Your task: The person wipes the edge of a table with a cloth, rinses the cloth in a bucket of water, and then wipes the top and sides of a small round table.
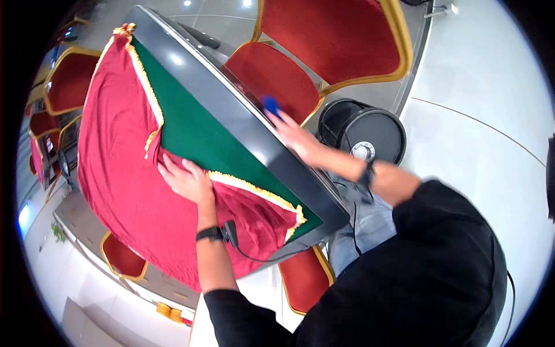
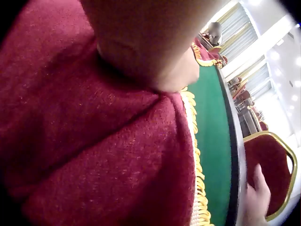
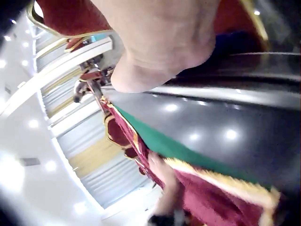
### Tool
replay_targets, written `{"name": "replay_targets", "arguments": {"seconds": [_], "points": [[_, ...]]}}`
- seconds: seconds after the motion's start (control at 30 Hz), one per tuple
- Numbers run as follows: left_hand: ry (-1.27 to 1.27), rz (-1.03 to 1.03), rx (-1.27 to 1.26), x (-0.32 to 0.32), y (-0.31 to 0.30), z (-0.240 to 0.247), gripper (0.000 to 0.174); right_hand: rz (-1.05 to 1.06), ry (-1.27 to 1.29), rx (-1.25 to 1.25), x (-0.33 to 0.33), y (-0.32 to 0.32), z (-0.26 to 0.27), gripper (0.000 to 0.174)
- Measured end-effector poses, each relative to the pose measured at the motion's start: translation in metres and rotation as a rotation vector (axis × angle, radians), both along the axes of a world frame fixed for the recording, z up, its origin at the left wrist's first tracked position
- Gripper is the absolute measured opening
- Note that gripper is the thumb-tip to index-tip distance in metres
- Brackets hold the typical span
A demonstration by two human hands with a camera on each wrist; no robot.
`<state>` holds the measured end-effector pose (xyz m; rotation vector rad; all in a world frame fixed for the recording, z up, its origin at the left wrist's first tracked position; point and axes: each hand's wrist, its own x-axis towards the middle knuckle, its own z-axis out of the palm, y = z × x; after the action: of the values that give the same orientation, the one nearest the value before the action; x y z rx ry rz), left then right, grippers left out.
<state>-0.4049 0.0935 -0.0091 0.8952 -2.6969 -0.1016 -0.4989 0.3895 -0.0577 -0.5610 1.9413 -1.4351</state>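
My left hand (image 1: 188, 180) lies on a red cloth (image 1: 124, 168) with yellow fringe, its fingers spread near the folded-back edge. This cloth covers part of a green tabletop (image 1: 202, 136) with a wide dark rim (image 1: 222, 104). At the rim's outer edge, my right hand (image 1: 298, 141) holds a small blue item (image 1: 270, 105), seemingly cloth, at its fingertips; the hand is blurred. In the left wrist view the right hand (image 2: 257, 197) is beside the rim, thumb extended. Dark blue material (image 3: 230, 43) shows beneath the right hand (image 3: 160, 52) in the right wrist view.
Red chairs with gold frames (image 1: 404, 40) stand beyond the table's outer edge. A round black object (image 1: 373, 136) is on the floor near my right forearm. Another red seat (image 1: 303, 280) is below the table's near corner. More chairs and furniture stand farther off.
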Motion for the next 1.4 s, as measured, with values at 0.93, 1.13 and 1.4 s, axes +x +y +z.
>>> {"name": "replay_targets", "arguments": {"seconds": [0.93,1.13,1.4], "points": [[-0.523,-0.639,0.767,0.229,0.366,0.093,0.041,-0.647,-0.623,0.361,0.092,0.408,-0.019,0.025],[-0.227,-0.490,0.814,0.255,0.326,0.085,0.041,-0.695,-0.679,0.235,0.137,0.427,0.105,0.020],[-0.730,-0.522,0.544,0.258,0.326,0.083,0.091,-0.934,-0.450,0.290,0.218,0.501,0.135,0.024]]}}
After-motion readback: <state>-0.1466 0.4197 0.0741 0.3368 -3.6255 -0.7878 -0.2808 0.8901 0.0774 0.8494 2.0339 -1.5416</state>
